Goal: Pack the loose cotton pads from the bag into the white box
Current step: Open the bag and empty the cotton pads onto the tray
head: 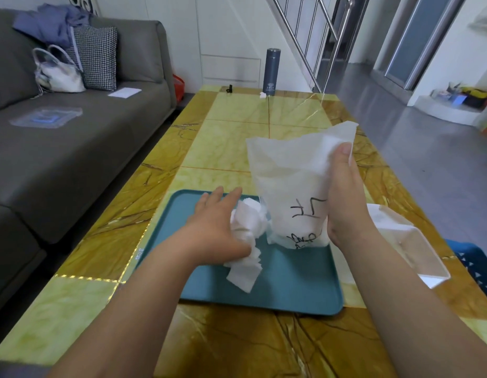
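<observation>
- Gripping the white bag [288,181] along its right edge, the right hand [345,195] holds it upended over the teal tray [291,285], thumb pressed near the bag's raised corner; black handwriting shows on the bag's lower part.
- Just left of that grasp, the left hand [217,225] is closed around a bunch of cotton pads [247,241], with the fingers stretched forward over the pile and several pads fanning out below the palm onto the tray.
- More of the pads lie heaped against the bag's lower end, between the two hands.
- To the right of the right wrist, the white box [405,241] sits open on the yellow marble-patterned table [236,126], partly behind the forearm; whether any pads lie inside it cannot be told.
- Far beyond both hands, a dark flask [270,72] stands upright at the table's far end.
</observation>
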